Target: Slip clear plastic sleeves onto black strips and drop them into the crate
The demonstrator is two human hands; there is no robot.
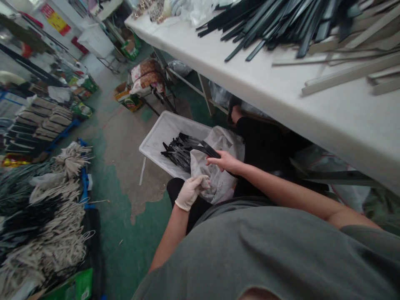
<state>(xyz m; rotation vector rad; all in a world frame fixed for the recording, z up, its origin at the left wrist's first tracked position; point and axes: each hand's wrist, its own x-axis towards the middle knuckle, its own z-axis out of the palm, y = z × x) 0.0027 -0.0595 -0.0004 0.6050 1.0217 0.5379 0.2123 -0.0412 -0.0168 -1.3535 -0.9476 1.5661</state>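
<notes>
My right hand [223, 161], bare, is closed around a few black strips [208, 149] above a white plastic bin. My left hand [191, 191], in a pale glove, pinches the edge of a whitish bag [223, 183] just below it. The bag lies partly over my lap and over the near side of the white bin [156, 132]. Inside the bin, a heap of black strips [178, 152] lies beside the bag.
A white-covered table [237, 79] runs along the right, bearing black strips [281, 21] and beige strips [353, 71]. A stool with a patterned cushion [148, 77] stands beyond the bin. Bundled cords [56, 221] lie at the left on blue pallets.
</notes>
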